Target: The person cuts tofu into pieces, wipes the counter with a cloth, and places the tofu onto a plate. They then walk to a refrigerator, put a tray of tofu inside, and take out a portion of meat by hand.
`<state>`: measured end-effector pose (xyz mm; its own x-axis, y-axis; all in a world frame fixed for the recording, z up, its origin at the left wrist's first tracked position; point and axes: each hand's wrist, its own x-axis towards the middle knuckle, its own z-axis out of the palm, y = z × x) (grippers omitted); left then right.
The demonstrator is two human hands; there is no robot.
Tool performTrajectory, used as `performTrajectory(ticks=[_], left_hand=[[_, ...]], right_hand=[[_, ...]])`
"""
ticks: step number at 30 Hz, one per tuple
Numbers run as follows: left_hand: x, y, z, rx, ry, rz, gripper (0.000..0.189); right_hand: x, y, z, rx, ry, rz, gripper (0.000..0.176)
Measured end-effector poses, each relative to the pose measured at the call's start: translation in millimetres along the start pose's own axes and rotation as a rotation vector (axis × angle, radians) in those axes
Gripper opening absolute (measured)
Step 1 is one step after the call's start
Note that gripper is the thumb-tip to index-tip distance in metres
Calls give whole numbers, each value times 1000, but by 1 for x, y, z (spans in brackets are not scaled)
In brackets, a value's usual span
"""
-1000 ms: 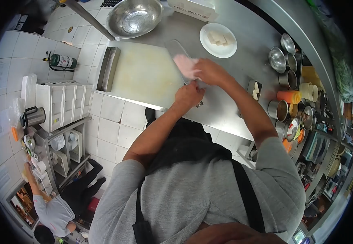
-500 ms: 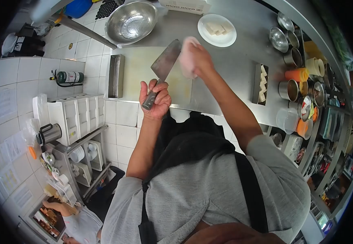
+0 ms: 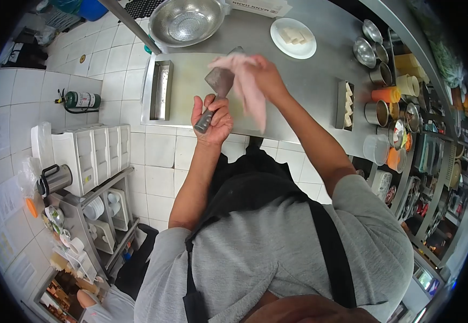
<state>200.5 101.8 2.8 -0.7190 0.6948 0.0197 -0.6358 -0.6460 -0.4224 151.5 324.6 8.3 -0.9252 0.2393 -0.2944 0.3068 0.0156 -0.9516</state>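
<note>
Pink cloth now looser, less bunched

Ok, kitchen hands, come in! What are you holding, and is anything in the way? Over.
Left hand: gripping cleaver by handle. Right hand: gripping pink cloth. Cloth hides part of blade. White plate apart from both hands.

Broad-bladed cleaver aslant above the pale cutting board, limp pink cloth across part of its blade.
</note>
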Motion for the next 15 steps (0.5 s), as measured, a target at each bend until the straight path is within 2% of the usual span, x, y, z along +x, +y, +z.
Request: performTrajectory(ticks=[1,3,4,6,8,10,14,15], left_hand=[[0,3,-5,-18,-13,8,33],[-2,6,-9,-36,-12,8,33],[-2,7,-10,-38,5,13,32],[-3,12,-10,-38,34,15,32],[-3,16,-10,-64,41,10,30],[-1,20,-8,-90,47,20,30],[-2,24,-7,-95,70,17,30],[-1,24,-7,-94,66,19,30]], right_hand=[[28,13,-3,-4,8,-1,32],[73,48,-2,-189,318,-56,41],[72,48,6,-185,325,-50,41],[64,37,29,-571,442,-134,40],[42,30,42,-556,405,-136,36],[21,33,52,-652,57,-597,31],[-1,3,59,-586,-66,-511,31],[10,-1,58,-563,104,-372,30]])
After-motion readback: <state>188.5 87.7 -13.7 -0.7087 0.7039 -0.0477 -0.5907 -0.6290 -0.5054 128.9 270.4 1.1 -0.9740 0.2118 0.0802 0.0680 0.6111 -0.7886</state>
